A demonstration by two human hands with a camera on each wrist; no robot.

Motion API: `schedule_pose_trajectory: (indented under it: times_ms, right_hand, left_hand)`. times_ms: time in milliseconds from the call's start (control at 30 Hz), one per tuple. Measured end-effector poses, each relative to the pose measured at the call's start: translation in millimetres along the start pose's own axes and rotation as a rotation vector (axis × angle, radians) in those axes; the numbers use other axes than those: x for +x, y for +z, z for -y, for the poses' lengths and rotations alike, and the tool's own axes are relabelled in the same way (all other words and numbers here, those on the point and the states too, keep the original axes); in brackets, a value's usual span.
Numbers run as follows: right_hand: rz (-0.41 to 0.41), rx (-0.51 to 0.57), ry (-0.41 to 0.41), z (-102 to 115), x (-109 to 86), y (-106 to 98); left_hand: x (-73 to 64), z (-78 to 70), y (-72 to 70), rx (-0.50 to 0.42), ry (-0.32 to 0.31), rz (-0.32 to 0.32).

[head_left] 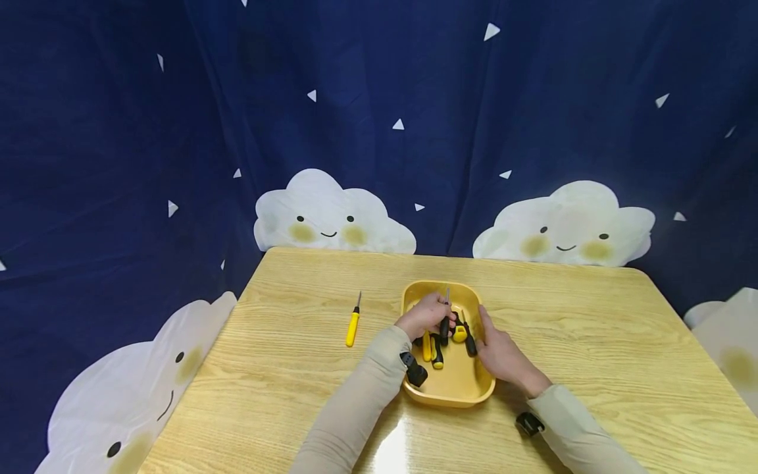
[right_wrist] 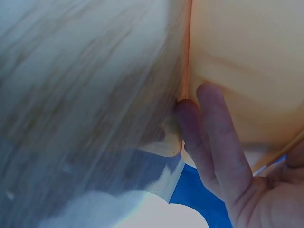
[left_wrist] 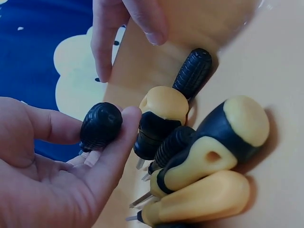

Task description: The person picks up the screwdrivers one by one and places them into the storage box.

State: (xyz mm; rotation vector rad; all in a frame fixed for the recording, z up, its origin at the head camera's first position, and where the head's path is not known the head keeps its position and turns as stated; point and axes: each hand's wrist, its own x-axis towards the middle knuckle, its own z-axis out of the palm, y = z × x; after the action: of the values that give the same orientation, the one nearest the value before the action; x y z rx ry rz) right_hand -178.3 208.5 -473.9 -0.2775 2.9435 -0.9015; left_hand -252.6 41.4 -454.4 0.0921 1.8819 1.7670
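My left hand (head_left: 428, 315) pinches a black-handled screwdriver (head_left: 445, 324) over the yellow plastic tub (head_left: 450, 397). In the left wrist view, the black handle (left_wrist: 101, 126) sits between thumb and fingers, its end facing the camera. My right hand (head_left: 503, 353) holds the tub's right wall, with straight fingers along the outside (right_wrist: 221, 137) and the thumb (left_wrist: 148, 21) on the inner side. Inside the tub lie several screwdrivers, among them a black one (left_wrist: 194, 71), a stubby yellow-and-black one (left_wrist: 164, 107), a thick yellow-and-black one (left_wrist: 213, 137) and a yellow one (left_wrist: 204, 197).
A yellow screwdriver (head_left: 353, 327) lies on the wooden table (head_left: 284, 368) to the left of the tub, its tip pointing away. Behind the table hangs a dark blue curtain (head_left: 355, 79) with white clouds.
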Motion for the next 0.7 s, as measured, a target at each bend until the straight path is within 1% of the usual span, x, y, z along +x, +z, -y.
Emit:
schedule_pose_trajectory:
  times_ms: [300,500,700]
  right_hand:
    - [0.012,-0.001,0.005,-0.5,0.7,-0.4]
    - [0.012,-0.012,0.009,-0.6,0.0,0.1]
    - [-0.003,-0.011,-0.01,-0.4,0.0,0.8]
  left_hand:
    - [1.5,3.0,-1.7,0.048,-0.008,-0.015]
    - [-0.6,4.4,-2.7,0.092,-0.011,-0.025]
    - [-1.5,5.1,-2.7,0.129,-0.003,-0.042]
